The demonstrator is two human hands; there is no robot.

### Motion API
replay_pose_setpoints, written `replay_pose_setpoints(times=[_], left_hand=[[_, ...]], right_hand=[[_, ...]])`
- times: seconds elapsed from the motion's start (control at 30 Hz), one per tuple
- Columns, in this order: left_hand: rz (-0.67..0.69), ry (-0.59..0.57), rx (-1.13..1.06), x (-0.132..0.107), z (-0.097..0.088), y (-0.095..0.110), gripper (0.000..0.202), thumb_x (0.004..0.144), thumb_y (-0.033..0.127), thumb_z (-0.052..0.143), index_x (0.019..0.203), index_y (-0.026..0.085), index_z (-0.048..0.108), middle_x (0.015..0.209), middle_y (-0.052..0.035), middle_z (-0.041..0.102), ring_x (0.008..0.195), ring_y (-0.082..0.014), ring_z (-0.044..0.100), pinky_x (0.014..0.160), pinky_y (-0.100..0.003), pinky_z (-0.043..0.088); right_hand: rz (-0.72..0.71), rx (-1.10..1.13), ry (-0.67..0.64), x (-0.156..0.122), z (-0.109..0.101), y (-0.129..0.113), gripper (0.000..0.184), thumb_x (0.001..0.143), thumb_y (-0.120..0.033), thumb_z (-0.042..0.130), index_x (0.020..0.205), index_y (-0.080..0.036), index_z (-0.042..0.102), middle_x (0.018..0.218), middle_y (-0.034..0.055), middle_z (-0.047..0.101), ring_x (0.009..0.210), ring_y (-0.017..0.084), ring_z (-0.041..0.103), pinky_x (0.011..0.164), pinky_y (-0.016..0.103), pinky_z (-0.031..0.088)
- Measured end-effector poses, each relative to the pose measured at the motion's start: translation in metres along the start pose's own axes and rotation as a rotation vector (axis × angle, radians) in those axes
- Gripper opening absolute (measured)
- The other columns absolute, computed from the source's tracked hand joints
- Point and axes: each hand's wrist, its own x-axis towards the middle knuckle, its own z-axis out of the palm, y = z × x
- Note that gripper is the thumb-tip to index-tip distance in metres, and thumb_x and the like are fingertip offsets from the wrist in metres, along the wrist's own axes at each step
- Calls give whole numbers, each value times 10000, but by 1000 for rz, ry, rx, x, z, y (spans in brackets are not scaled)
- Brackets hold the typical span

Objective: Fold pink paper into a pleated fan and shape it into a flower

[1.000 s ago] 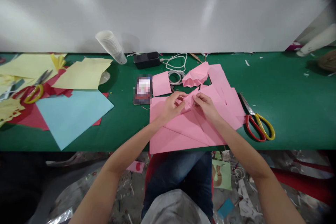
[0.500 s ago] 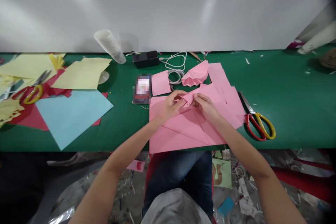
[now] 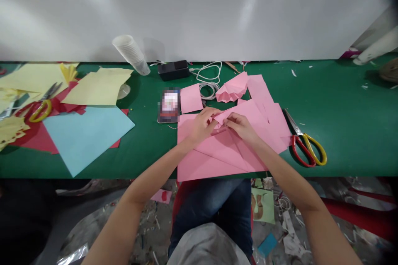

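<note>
You hold a small folded pink paper (image 3: 221,117) over the larger pink sheets (image 3: 211,163) on the green table (image 3: 348,132). Your left hand (image 3: 203,127) has its grip pinching the left end; your right hand (image 3: 244,127) pinches the right end. 1 pair of red-and-yellow-handled scissors (image 3: 299,133) lies at the sheets' right; a pleated pink paper (image 3: 232,87) sits beyond.

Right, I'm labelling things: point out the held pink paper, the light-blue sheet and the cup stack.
Held pink paper (image 3: 221,116), head view: its visible folded part.
Light-blue sheet (image 3: 88,136), head view: middle of its surface.
Cup stack (image 3: 131,54), head view: its side.
</note>
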Motion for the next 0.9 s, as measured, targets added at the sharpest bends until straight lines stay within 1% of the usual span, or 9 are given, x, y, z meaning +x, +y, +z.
replay_pose_setpoints(times=[0.1, 0.2, 0.33, 0.5, 0.67, 0.7, 0.8, 0.83, 0.9], left_hand=[[96, 4, 97, -3, 0, -2, 237, 816, 135, 524, 1023, 192, 623, 1058, -71, 653, 987, -168, 597, 751, -262, 503], [100, -9, 119, -4, 0, -2, 298, 812, 115, 519, 1087, 186, 608, 1089, -72, 652, 1008, -168, 600, 808, -276, 505], [100, -93, 120, -4, -1, -2, 395, 791, 73, 480, 1147, 202, 589, 1150, -69, 640, 1074, -186, 587, 892, -325, 490], [-30, -130, -85, -3, 3, 0, 441, 735, 60, 464, 1136, 199, 585, 1135, -69, 647, 1023, -176, 606, 872, -320, 499], [-145, -94, -200, -1, 5, 0, 465, 652, 49, 471, 1084, 203, 552, 1136, -50, 622, 1074, -185, 574, 914, -332, 478], [-182, -104, -202, -1, 6, 1, 464, 645, 50, 477, 1077, 206, 543, 1125, -48, 620, 1060, -186, 577, 889, -326, 487], [-299, -175, -204, -1, 6, 2, 425, 650, 67, 499, 1050, 209, 529, 1013, -34, 637, 896, -173, 614, 723, -286, 507], [-313, -181, -201, -1, 6, 2, 409, 649, 74, 513, 1036, 205, 529, 984, -29, 638, 862, -168, 614, 694, -276, 502], [-293, -144, -191, -2, 6, 1, 383, 638, 80, 541, 1005, 194, 534, 975, -28, 635, 871, -166, 608, 710, -271, 494]], right_hand=[[30, -4, 4, 0, 0, 1, 86, 704, -268, 647, 713, -184, 632, 721, 0, 644, 654, 133, 598, 677, 298, 494], [46, 21, -11, 0, 0, 2, 67, 685, -247, 647, 698, -182, 637, 704, -3, 650, 659, 143, 619, 688, 308, 504], [41, 33, -43, -1, 2, 0, 58, 685, -234, 643, 691, -176, 651, 697, 8, 665, 675, 153, 634, 710, 318, 509], [36, 13, -10, -1, 2, 1, 41, 664, -219, 633, 668, -186, 657, 663, -2, 660, 628, 138, 608, 667, 301, 502], [-3, -6, 49, -1, 2, 5, 35, 649, -195, 599, 638, -184, 631, 630, -6, 646, 607, 143, 601, 638, 291, 500], [-15, -9, 60, -1, 2, 6, 38, 656, -195, 590, 645, -185, 626, 637, -4, 645, 609, 144, 602, 635, 291, 499], [-57, -52, 65, -2, 2, 9, 61, 692, -201, 559, 656, -185, 605, 649, 4, 635, 615, 150, 600, 635, 299, 492], [-70, -73, 59, -2, 1, 10, 70, 704, -202, 548, 660, -184, 599, 652, 7, 632, 618, 152, 599, 634, 301, 488], [-97, -135, 63, -1, 1, 10, 78, 723, -209, 541, 671, -183, 593, 661, 9, 624, 624, 150, 588, 626, 297, 474]])
